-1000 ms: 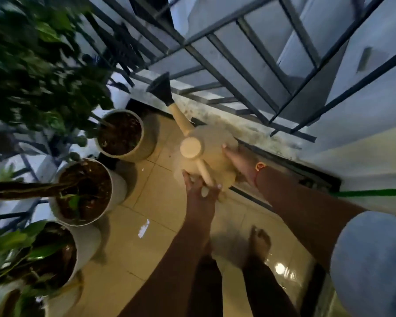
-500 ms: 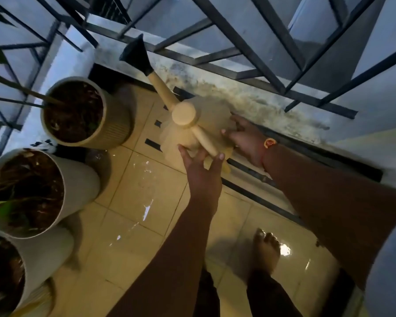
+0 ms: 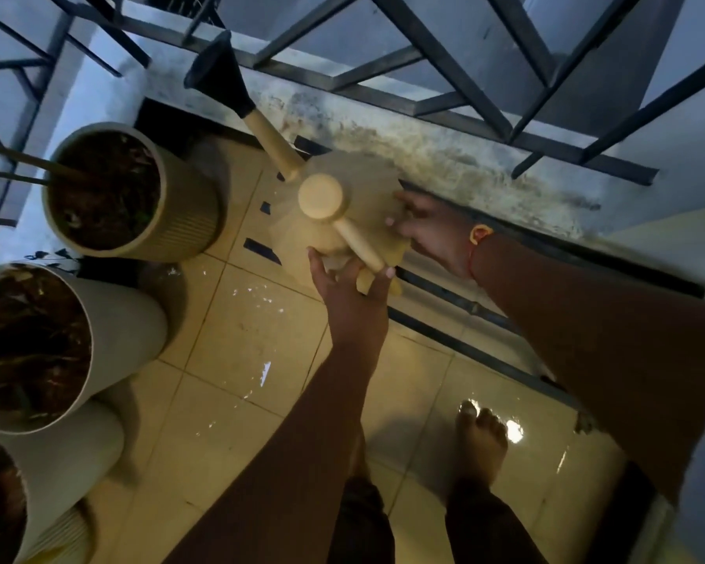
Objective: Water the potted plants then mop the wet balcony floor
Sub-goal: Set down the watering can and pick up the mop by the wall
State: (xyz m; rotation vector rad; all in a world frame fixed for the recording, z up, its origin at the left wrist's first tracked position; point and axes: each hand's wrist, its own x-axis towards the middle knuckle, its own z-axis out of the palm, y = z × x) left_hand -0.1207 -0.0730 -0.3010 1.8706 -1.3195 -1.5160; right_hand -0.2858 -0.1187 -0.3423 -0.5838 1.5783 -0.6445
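A beige watering can (image 3: 342,205) with a black rose head on its spout hangs over the tiled balcony floor (image 3: 237,339), spout pointing up-left toward the railing. My left hand (image 3: 349,295) grips the rear end of its handle from below. My right hand (image 3: 432,234) presses against the can's right side, fingers spread on the body. A ribbed beige pot (image 3: 172,234) with dark soil stands left of the can. Two more white pots (image 3: 127,331) line the left edge. The floor tiles glisten with water near my bare feet (image 3: 481,445).
A dark metal railing (image 3: 444,63) on a stained concrete kerb (image 3: 444,148) closes off the far side. A dark sliding-door track (image 3: 485,311) runs diagonally under my right arm. Thin plant stems cross the far pot at the left.
The view has tilted downward, so foliage has left the frame and the pots appear nearer. The watering can stays in both hands, held in much the same pose.
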